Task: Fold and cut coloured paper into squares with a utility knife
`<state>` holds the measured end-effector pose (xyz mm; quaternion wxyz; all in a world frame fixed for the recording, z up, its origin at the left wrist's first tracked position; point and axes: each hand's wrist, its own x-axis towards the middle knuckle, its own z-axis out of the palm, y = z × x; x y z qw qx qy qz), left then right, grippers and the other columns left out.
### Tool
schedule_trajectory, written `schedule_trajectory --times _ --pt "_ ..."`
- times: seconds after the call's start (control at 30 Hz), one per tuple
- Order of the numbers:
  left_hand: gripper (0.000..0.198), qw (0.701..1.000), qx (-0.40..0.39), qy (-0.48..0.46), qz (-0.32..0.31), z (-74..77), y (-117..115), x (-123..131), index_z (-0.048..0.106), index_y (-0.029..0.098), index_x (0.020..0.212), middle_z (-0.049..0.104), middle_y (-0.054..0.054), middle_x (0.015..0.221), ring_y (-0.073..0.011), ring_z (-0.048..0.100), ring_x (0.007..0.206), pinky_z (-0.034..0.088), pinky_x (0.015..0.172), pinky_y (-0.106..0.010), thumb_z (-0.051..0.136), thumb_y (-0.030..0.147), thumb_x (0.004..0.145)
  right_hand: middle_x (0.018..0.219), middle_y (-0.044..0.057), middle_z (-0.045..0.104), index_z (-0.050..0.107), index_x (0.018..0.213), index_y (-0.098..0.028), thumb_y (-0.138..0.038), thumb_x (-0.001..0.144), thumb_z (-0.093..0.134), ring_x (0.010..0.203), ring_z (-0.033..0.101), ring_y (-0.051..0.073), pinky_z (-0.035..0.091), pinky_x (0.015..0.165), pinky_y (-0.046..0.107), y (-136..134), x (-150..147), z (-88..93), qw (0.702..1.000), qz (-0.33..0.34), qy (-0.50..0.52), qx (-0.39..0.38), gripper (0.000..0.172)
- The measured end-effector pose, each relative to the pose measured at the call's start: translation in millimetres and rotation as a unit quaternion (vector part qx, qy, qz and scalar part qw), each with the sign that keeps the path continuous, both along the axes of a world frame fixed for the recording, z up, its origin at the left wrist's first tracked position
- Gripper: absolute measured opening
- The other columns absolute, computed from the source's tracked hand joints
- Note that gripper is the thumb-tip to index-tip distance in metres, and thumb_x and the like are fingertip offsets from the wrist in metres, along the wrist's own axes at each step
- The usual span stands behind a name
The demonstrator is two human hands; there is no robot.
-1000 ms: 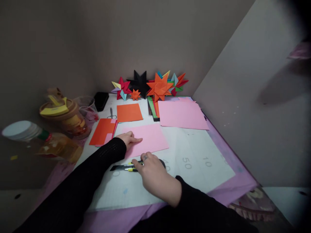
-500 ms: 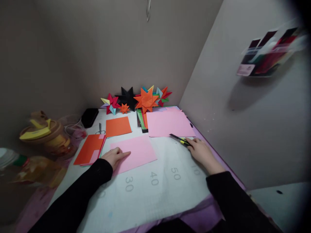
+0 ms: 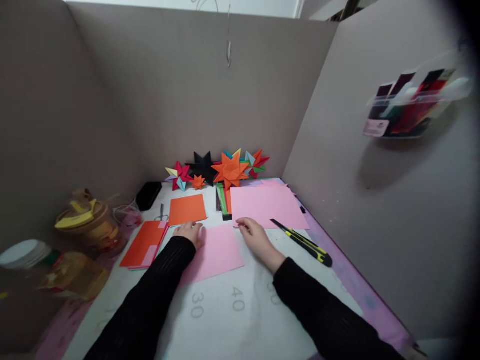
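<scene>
A smaller pink paper sheet (image 3: 219,255) lies on the white numbered mat (image 3: 258,325). My left hand (image 3: 190,234) rests at its upper left part, fingers loosely bent and apart. Past its right edge, my right hand (image 3: 258,244) hovers or rests at the lower left corner of a larger pink sheet (image 3: 268,205); contact is unclear. Its fingers are slightly parted and I see nothing in them. A black and yellow utility knife (image 3: 309,245) lies on the mat to the right of that hand, blade toward the upper left.
Orange sheets (image 3: 187,209) and a stack of orange and pink paper (image 3: 140,245) lie left, near scissors (image 3: 162,214). Folded paper stars (image 3: 230,171) stand along the back wall. A lidded cup (image 3: 90,225) and a jar (image 3: 71,272) stand left. A clear holder (image 3: 408,112) hangs right.
My right hand has let go of the utility knife, which now lies on the mat, and moved left. My left hand has moved up the small pink sheet, its pointing finger now bent. The view has tilted upward.
</scene>
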<state>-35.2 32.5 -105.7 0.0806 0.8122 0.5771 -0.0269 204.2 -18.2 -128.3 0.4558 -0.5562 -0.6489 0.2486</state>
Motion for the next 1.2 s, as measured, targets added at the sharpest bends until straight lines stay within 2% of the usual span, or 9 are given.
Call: schedule_trajectory --times 0.17,0.27,0.37,0.43,0.53,0.63,0.77,0.93,1.2 --pt "0.055 0.995 -0.088 -0.034 0.019 -10.0 34.8 -16.5 0.060 0.017 0.103 0.065 -0.007 0.086 -0.0261 0.060 0.079 0.043 0.068 -0.033 0.073 0.034 0.053 0.097 0.007 0.065 0.063 0.094 -0.020 -0.026 0.083 0.046 0.092 0.059 0.019 0.045 0.085 0.035 5.2 -4.3 -28.4 0.999 -0.015 0.043 0.001 0.022" --pt "0.022 0.989 -0.117 -0.090 -0.004 -10.3 34.0 -32.3 0.060 0.020 0.070 0.060 0.002 0.064 -0.0192 0.057 0.064 0.039 0.059 -0.028 0.069 0.033 0.054 0.097 0.007 0.065 0.062 0.095 -0.019 -0.034 0.084 0.048 0.091 0.059 0.020 0.046 0.081 0.035 3.2 3.9 -28.3 0.992 -0.033 0.117 -0.035 0.023" --pt "0.028 0.972 -0.141 -0.187 -0.028 -7.7 21.1 -36.1 0.053 0.019 0.060 0.058 0.003 0.060 -0.0166 0.056 0.063 0.040 0.058 -0.026 0.061 0.046 0.064 0.097 0.009 0.064 0.060 0.099 -0.018 -0.044 0.086 0.045 0.086 0.059 0.020 0.047 0.076 0.034 5.4 8.4 -25.0 0.976 -0.054 0.202 -0.054 0.033" --pt "0.036 0.908 -0.193 -0.371 0.008 -7.8 9.2 -31.2 0.056 0.018 0.074 0.064 -0.001 0.068 -0.0179 0.060 0.065 0.044 0.059 -0.028 0.057 0.054 0.070 0.098 0.009 0.063 0.058 0.106 -0.019 -0.052 0.088 0.037 0.086 0.059 0.021 0.047 0.074 0.034 7.2 8.4 -24.4 0.965 -0.042 0.255 -0.047 0.043" --pt "0.047 0.737 -0.232 -0.622 0.127 -14.1 -9.0 -16.4 0.057 0.015 0.094 0.070 -0.005 0.076 -0.0196 0.066 0.070 0.050 0.067 -0.031 0.070 0.050 0.065 0.100 0.012 0.062 0.049 0.119 -0.018 -0.061 0.088 0.024 0.085 0.059 0.021 0.047 0.070 0.035 6.1 4.0 -24.1 0.939 0.030 0.341 -0.034 0.059" --pt "0.046 0.676 -0.207 -0.671 0.222 -25.7 -23.0 -1.2 0.059 0.015 0.091 0.071 -0.001 0.067 -0.0155 0.065 0.060 0.051 0.063 -0.026 0.079 0.040 0.058 0.106 0.013 0.061 0.043 0.124 -0.018 -0.064 0.086 0.029 0.084 0.061 0.021 0.048 0.068 0.033 0.3 -3.3 -21.5 0.921 0.105 0.371 -0.061 0.062" --pt "0.045 0.671 -0.202 -0.664 0.263 -37.0 -31.1 6.8 0.062 0.015 0.089 0.072 -0.001 0.064 -0.0157 0.066 0.057 0.052 0.058 -0.025 0.082 0.034 0.054 0.110 0.010 0.062 0.049 0.116 -0.021 -0.047 0.080 0.058 0.094 0.060 0.022 0.047 0.080 0.035 -5.8 -9.8 -20.2 0.926 0.117 0.346 -0.090 0.046" --pt "0.045 0.708 -0.176 -0.636 0.253 -40.5 -31.9 2.0 0.064 0.015 0.085 0.065 0.004 0.053 -0.0135 0.061 0.048 0.049 0.050 -0.022 0.083 0.036 0.050 0.109 0.008 0.064 0.053 0.113 -0.021 -0.028 0.071 0.069 0.098 0.060 0.023 0.047 0.084 0.038 -4.0 -9.8 -24.2 0.930 0.069 0.344 -0.106 0.046" --pt "0.054 0.697 -0.273 -0.637 0.185 -30.0 -36.4 -10.2 0.070 0.013 0.088 0.070 -0.003 0.061 -0.0156 0.063 0.054 0.048 0.054 -0.025 0.080 0.051 0.050 0.079 0.006 0.070 0.063 0.092 -0.016 -0.029 0.059 0.079 0.072 0.065 0.021 0.050 0.070 0.035 0.3 4.0 -18.6 0.918 -0.007 0.353 -0.178 0.039"
